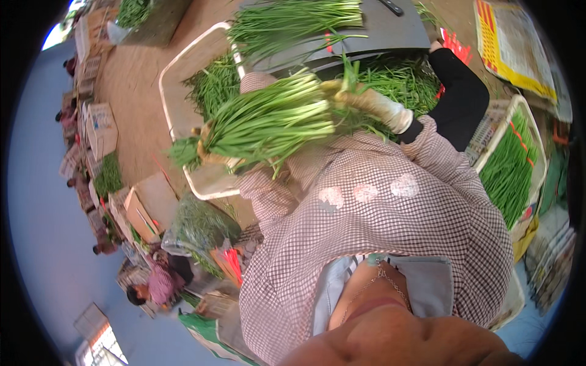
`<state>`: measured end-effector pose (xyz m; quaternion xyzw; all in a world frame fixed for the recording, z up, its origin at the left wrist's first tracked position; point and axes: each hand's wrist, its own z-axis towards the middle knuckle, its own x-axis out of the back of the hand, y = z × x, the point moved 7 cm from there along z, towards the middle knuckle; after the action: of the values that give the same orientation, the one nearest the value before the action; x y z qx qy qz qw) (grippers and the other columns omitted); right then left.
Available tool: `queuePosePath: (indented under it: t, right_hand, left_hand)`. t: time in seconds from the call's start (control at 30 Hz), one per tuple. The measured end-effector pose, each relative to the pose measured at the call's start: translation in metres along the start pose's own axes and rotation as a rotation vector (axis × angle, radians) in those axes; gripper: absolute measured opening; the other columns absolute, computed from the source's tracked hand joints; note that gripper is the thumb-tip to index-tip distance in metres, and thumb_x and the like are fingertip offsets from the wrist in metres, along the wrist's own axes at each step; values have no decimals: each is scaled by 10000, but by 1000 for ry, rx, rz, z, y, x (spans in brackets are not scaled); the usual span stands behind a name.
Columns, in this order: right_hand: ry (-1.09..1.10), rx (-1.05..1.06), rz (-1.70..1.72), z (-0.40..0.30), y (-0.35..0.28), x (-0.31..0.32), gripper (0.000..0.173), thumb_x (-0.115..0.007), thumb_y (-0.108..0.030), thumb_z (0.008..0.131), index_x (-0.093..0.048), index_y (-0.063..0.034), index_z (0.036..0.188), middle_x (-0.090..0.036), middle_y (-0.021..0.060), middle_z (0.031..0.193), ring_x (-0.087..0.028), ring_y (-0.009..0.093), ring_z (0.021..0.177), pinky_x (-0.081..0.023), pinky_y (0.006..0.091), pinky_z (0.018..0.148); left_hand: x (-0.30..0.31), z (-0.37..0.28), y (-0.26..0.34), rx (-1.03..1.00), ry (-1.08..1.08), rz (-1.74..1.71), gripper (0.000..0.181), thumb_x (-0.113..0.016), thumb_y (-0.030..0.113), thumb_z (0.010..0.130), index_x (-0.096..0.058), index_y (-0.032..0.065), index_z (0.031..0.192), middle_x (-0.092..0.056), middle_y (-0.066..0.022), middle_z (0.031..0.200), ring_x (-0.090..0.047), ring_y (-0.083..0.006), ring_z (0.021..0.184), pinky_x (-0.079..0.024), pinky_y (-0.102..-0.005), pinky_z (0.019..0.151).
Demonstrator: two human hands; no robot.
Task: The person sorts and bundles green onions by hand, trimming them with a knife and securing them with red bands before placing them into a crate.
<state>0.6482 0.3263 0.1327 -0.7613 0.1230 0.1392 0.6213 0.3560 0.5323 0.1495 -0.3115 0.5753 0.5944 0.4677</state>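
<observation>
My left hand [207,147], in a soiled glove, holds a thick bunch of garlic chives [274,114] by its leafy end, pale stem ends to the right. At those ends is my gloved right hand [341,91], its fingers blurred; a few green stalks stick up beside them, and I cannot tell whether it grips them. More chives [297,18] lie on a dark board [398,34] in front, near a knife handle [390,6]. Under my hands, a white plastic tub [167,91] holds loose green leaves [215,84], with more leaves [398,82] below the board.
On the right, a white crate [542,169] holds chives bound with red ties [519,137]. Red strips [455,45] lie near a black-clothed limb [462,91]. A printed sack [519,45] lies beyond. At lower left are a clear bag of greens [201,224] and a seated person [160,281].
</observation>
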Motion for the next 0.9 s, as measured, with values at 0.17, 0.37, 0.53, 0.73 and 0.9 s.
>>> queuePosePath:
  t: [0.17,0.37,0.53,0.73,0.9]
  right_hand:
    - [-82,135,224,51,5,-44,504,-692,-482,907,-618,-43,1145,-650,29,1013,-585,148,956,-489,293,843]
    - [-8,-82,341,15,1,-42,487,-690,-440,919,-633,-24,1166,-652,62,1119,-616,151,985,-517,283,856]
    - [45,138,611,4,-7,-17,417,-722,-227,895,-585,-41,1243,-606,93,1320,-628,228,1088,-484,369,1012]
    - [-114,164,484,-6,4,42,591,-572,-497,968,-525,-21,1316,-582,135,1320,-632,212,1115,-547,314,886]
    - [-98,-21,-198,14,5,-46,510,-620,-401,958,-561,-52,1324,-651,87,1183,-643,172,1012,-515,305,907]
  left_hand:
    - [3,-12,20,51,-130,-146,401,-542,198,920,-579,40,1287,-669,-128,1039,-641,-257,1052,-530,-519,966]
    - [21,-21,16,148,-36,-166,369,-606,193,875,-635,17,1198,-698,-171,1067,-674,-297,1036,-557,-515,933]
    - [20,-38,10,131,334,37,390,-633,316,836,-674,40,1108,-682,-180,1114,-655,-336,1028,-537,-556,911]
    - [27,-44,19,-60,693,364,420,-575,341,808,-677,103,1138,-664,-140,1181,-629,-347,1045,-523,-531,882]
    - [10,-40,17,-129,652,417,415,-582,318,817,-662,130,1178,-659,-122,1173,-635,-309,1037,-541,-497,876]
